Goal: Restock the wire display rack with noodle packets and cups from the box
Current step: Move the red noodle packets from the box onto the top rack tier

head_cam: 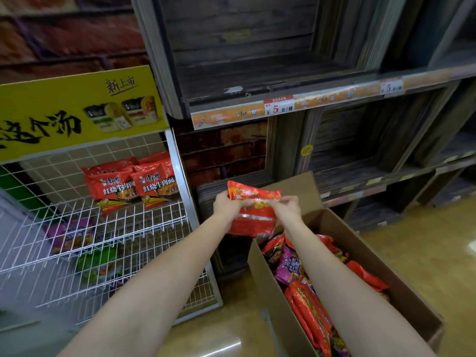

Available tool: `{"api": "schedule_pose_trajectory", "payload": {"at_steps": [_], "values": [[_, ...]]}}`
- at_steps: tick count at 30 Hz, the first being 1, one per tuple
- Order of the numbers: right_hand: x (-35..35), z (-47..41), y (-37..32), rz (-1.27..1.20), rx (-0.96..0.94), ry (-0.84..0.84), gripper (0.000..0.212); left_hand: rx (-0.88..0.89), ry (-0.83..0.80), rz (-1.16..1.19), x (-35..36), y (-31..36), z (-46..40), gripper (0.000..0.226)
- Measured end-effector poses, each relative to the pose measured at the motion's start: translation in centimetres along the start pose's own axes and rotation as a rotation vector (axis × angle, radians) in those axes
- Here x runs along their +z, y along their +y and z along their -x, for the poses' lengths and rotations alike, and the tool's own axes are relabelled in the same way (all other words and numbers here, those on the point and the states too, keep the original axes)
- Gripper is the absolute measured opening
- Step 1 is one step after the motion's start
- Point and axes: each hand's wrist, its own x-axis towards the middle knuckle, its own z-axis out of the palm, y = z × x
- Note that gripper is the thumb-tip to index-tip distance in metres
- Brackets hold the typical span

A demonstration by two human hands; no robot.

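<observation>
A red noodle packet hangs in the air between the wire rack and the box, held by both hands. My left hand grips its left edge, and my right hand pinches its right side. The white wire display rack stands at the left under a yellow sign. Two stacks of red packets lean on its upper shelf. A purple packet and a green packet lie on the shelves below. The open cardboard box at the lower right holds several red and purple packets.
Dark wooden shelving with price strips rises behind the box, its compartments bare. A shiny tan floor spreads to the right of the box and in front of the rack.
</observation>
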Motion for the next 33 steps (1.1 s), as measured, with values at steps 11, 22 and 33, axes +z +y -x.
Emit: {"api": "schedule_pose_trajectory", "payload": {"at_steps": [11,22,33], "values": [[1.2,1.5,-0.4,-0.160,-0.038,-0.418,0.110,-0.107,-0.349,0.215,-2.3,2.1,1.5,0.063],[1.1,3.7,-1.3,-0.617,0.090,-0.499,0.029,-0.168,-0.260,0.020,-4.6,0.5,0.9,0.054],[1.8,2.5,-3.2,-0.485,-0.007,-0.262,0.092,0.080,-0.180,0.165,-4.8,2.3,-0.1,0.051]]}}
